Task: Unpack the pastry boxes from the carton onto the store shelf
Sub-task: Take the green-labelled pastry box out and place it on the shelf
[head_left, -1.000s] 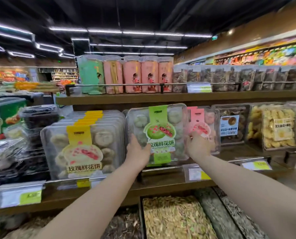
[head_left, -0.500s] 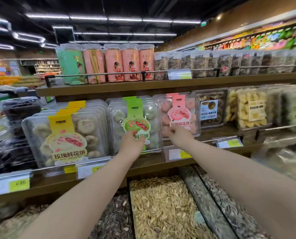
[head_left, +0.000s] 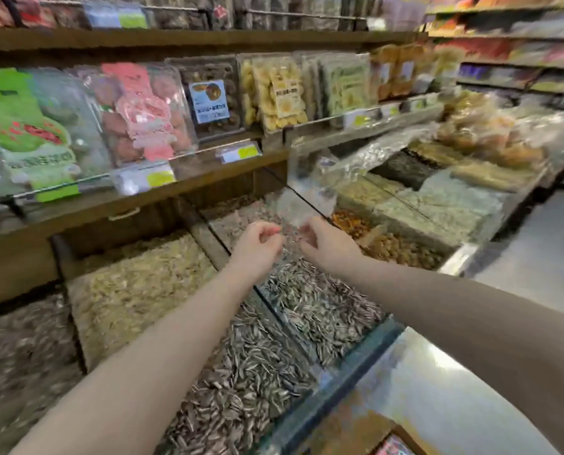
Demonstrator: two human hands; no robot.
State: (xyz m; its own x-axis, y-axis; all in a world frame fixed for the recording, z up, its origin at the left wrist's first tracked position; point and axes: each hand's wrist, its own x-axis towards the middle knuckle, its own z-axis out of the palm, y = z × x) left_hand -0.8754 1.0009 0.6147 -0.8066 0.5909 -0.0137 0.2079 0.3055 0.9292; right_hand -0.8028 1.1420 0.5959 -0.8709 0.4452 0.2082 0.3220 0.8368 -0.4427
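The green-label pastry box [head_left: 27,133] stands on the wooden shelf [head_left: 188,178] at the left, with the pink-label pastry box [head_left: 142,116] right beside it. Both of my hands are off the boxes and hover lower, over the seed bins. My left hand [head_left: 257,244] and my right hand [head_left: 326,244] are close together, fingers loosely half-curled, holding nothing. A brown carton corner [head_left: 395,444] with something pink inside shows at the bottom edge.
Open bins of striped sunflower seeds [head_left: 274,349] and pale seeds [head_left: 136,290] lie below the shelf behind a glass front edge [head_left: 339,372]. More snack boxes [head_left: 280,90] fill the shelf to the right. Bagged goods [head_left: 484,139] sit beyond, and grey floor [head_left: 536,257] lies at right.
Both hands have let go of the green-label box and pulled back down from the shelf. The view has swung down and to the right.
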